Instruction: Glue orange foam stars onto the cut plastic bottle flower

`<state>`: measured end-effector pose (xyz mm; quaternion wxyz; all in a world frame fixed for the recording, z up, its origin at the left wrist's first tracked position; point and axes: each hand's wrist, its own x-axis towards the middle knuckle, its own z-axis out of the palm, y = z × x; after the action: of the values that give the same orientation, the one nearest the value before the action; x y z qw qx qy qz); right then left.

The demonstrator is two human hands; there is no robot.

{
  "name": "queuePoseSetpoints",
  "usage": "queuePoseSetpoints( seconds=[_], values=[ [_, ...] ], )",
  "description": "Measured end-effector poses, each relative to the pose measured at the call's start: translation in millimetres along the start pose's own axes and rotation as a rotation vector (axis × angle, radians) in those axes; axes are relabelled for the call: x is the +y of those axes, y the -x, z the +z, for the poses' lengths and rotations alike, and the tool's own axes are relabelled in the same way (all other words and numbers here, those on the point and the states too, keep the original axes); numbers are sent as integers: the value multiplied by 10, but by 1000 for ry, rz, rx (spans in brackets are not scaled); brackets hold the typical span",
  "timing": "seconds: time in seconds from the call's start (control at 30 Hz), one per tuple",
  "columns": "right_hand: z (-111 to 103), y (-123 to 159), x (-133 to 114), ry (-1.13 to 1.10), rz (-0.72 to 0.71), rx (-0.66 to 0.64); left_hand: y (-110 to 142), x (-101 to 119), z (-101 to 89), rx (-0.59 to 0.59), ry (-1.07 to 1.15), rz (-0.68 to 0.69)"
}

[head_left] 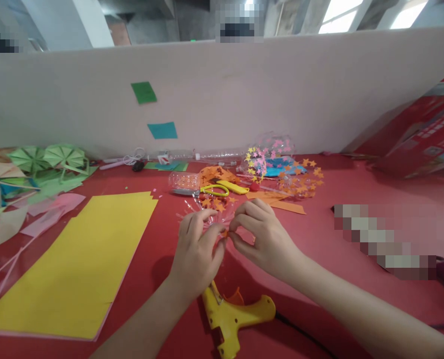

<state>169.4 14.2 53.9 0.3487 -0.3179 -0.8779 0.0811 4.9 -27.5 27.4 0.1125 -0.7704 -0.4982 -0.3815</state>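
Note:
My left hand point(198, 249) and my right hand point(264, 237) meet above the middle of the red table. Between their fingertips is a small orange paper piece point(225, 233), mostly hidden; its shape cannot be made out. My right thumb and forefinger pinch it, and my left thumb and forefinger close in on its other side. Just behind the hands spreads a clear plastic bottle piece cut into strips point(187, 212), partly covered by my left hand. Orange paper stars point(216, 204) sit on it. A yellow glue gun point(236, 316) lies below my wrists, its black cord running right.
Yellow paper sheets point(83, 259) lie at left, near green paper fans point(67, 155). Behind the hands are yellow-handled scissors point(218, 189), a yellow cutter point(234, 187), orange paper strips point(289, 206) and star-covered plastic point(300, 182). A white partition point(222, 94) closes the back.

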Motion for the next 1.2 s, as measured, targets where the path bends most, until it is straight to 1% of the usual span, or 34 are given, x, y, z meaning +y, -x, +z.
queuePoseSetpoints(
  seconds=[0.27,0.47,0.63,0.8,1.2],
  values=[
    [55,15,-16,20,-15,26,4,13,4,-14,66,-63],
    [62,15,-19,30,9,12,0,18,11,-19,121,-106],
    [67,17,-10,35,-1,18,-7,28,-13,-20,174,-121],
    [73,20,-14,52,-8,33,-12,22,-41,-50,212,-133],
    [40,28,-46,71,0,16,-32,-3,-19,-37,208,-173]
  ],
)
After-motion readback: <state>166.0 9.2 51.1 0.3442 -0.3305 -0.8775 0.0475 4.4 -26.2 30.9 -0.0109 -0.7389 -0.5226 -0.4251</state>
